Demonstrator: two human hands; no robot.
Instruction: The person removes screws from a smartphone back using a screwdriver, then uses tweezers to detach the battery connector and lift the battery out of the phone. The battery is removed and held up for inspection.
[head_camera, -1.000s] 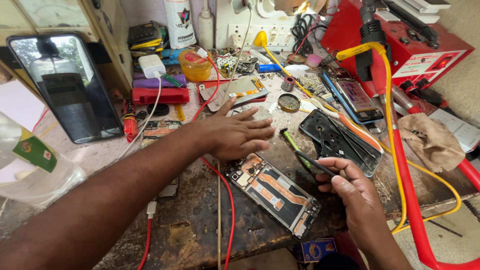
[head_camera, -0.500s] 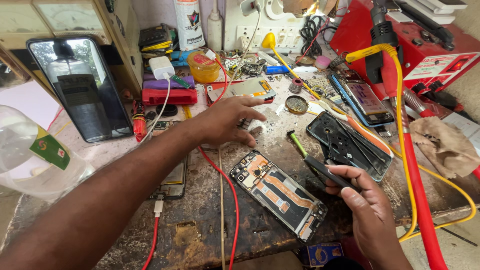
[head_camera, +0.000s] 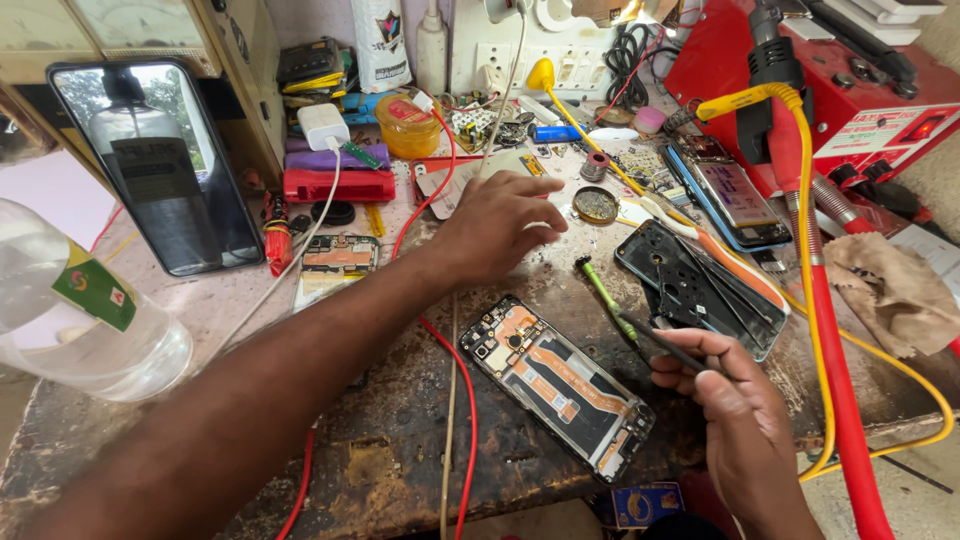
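While the left hand lay spread open mid-bench, the right hand pinched a slim green-tipped screwdriver; the opened, backless black smartphone nearby looked light and fragile, best held by its edges.

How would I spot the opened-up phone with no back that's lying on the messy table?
Start at the worn dark workbench and look between the two hands. The opened phone lies slanted there, beside a red wire, below the left hand and left of the right hand. Unlike the black back cover nearby, its insides show, with orange strips.
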